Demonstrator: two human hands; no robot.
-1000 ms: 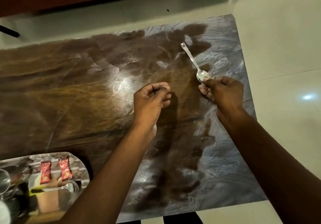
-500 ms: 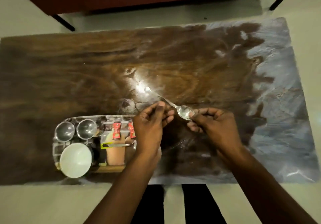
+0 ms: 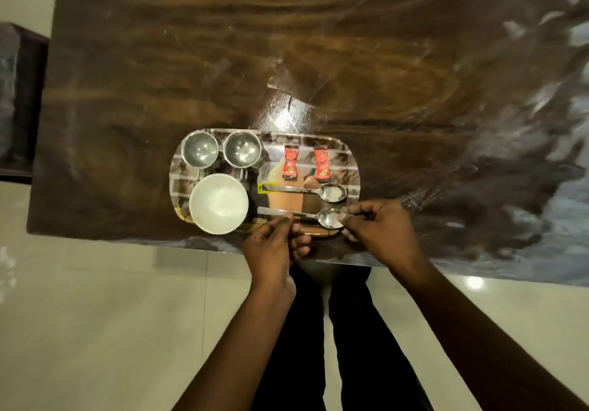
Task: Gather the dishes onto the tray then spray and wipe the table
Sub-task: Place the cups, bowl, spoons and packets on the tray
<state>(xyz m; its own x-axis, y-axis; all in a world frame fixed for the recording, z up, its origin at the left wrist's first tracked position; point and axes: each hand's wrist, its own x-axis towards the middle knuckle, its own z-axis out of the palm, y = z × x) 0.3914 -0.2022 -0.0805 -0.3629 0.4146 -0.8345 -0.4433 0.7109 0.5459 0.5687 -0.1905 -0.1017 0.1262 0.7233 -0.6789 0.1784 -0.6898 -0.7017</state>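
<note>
Both hands, left hand (image 3: 274, 245) and right hand (image 3: 379, 229), pinch a shiny steel spoon (image 3: 306, 215) over the mirrored rectangular tray (image 3: 352, 168); it needs releasing, then spraying the desk (image 3: 318, 60).

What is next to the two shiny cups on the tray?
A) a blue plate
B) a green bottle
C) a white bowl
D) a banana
C: a white bowl sits on the tray just in front of the two shiny cups.
</note>
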